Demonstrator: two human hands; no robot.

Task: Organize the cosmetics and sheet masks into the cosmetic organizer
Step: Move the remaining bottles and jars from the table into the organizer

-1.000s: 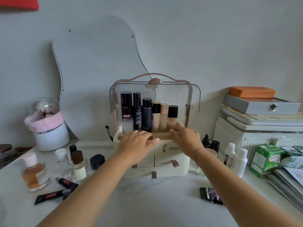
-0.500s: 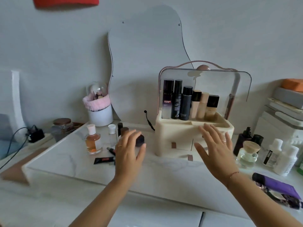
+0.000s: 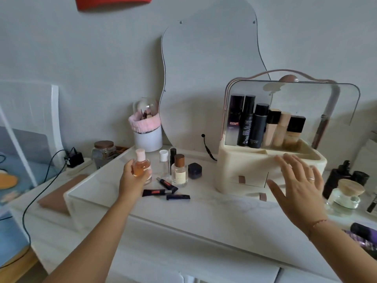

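The cream cosmetic organizer (image 3: 240, 160) stands on the white table with its clear lid raised and several tall bottles (image 3: 258, 124) lined up in its top tray. My left hand (image 3: 132, 180) is wrapped around an amber perfume bottle (image 3: 141, 165) with a pink cap, at the left of a cluster of cosmetics. My right hand (image 3: 299, 184) hovers open, fingers spread, in front of the organizer's drawers. A ribbed bottle with a wooden cap (image 3: 179, 172), a dark jar (image 3: 194, 170), a small white-capped bottle (image 3: 163, 160) and three dark tubes (image 3: 156, 192) lie close by.
A wavy mirror (image 3: 208, 78) leans on the wall behind. A white pot with pink trim (image 3: 147, 135) and a glass jar (image 3: 103, 153) stand at the back left. Dark bottles (image 3: 336, 176), a round glass bottle (image 3: 346, 196) and purple packets (image 3: 363, 235) sit at the right. A black cable (image 3: 36, 197) hangs left.
Both hands left the organizer's front. My left hand went left and closed around the amber perfume bottle. My right hand drew back, open. The view swung left.
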